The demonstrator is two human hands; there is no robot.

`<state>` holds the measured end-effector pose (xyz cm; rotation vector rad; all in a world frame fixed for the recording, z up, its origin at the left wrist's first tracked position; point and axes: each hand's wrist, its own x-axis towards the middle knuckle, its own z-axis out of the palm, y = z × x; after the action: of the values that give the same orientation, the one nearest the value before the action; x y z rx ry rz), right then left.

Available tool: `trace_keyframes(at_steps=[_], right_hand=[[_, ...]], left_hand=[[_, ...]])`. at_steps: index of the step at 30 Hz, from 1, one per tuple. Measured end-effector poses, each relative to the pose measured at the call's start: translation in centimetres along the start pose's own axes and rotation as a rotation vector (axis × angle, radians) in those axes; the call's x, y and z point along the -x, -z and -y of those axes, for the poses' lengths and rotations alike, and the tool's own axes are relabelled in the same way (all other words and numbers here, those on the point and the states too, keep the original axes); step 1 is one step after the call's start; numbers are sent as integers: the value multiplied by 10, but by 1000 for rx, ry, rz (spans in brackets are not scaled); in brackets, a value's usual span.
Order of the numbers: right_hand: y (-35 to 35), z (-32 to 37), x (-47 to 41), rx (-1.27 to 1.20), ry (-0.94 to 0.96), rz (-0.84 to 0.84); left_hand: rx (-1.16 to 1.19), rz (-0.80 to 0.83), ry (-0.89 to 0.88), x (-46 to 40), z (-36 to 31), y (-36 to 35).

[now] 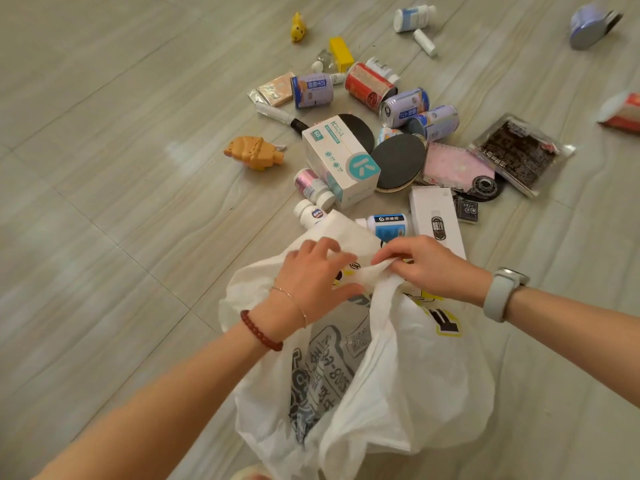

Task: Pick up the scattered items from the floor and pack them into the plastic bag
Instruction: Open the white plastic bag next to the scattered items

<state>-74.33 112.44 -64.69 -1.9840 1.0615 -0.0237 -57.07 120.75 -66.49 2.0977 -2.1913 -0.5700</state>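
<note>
A white plastic bag (415,375) with grey and yellow print lies crumpled on the floor in front of me, its mouth partly spread. My right hand (433,268) pinches a fold of the bag's upper edge. My left hand (311,278) rests on the bag beside it, fingers spread over the film. Just beyond the bag lie a blue-labelled white bottle (388,225), a long white box (438,223) and a small white bottle (308,213). Farther off sit a white and teal tissue box (341,161), two black paddles (398,161) and several cans (403,107).
An orange toy (254,152) and a yellow toy (298,27) lie to the left of the pile. A dark snack packet (519,152), a pink notebook (453,164), white bottles (414,17) and a tin (592,26) lie to the right and far back. Bare tiled floor spreads left.
</note>
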Motion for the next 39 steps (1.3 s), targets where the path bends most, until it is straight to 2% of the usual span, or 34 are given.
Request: trace_keyframes(at_steps=[4,6,8,10,12,14,16,19,21,23,27,31,35,37,39], right_hand=[[1,-14,7,209,49,1],[1,-23,11,391,17,89],[3,-28,13,461,-100,158],[10,-22,12,220,-267,121],[20,-3,9,-131,-381,48],[26,23,5,-176,-412,104],[17,45,7,5,-402,262],[-8,48,19,371,-331,432],[-14,33,23,491,-299,450],[-10,19,21,487,-299,370],[2,-1,13,163,-407,182],[6,-7,12,-389,-533,-6],[11,-13,14,-1037,-641,25],[12,-18,16,-1205,-612,74],[10,-21,18,-1258,-568,177]], left_hand=[[224,-143,12,7,8,-23],[327,-173,150,13,11,-27],[403,-254,286,20,14,-24],[300,-399,268,29,14,-20],[95,-445,141,32,9,-18],[-88,-419,37,29,2,-16],[-204,-408,-20,23,-3,-11],[-231,-384,-41,15,1,-8],[-147,-305,5,16,5,-5],[54,-279,106,17,8,-5],[535,-234,285,21,6,-17],[867,-305,337,24,-9,-28],[887,-355,265,30,-13,-33],[903,-355,252,33,-11,-33],[918,-372,252,33,-8,-34]])
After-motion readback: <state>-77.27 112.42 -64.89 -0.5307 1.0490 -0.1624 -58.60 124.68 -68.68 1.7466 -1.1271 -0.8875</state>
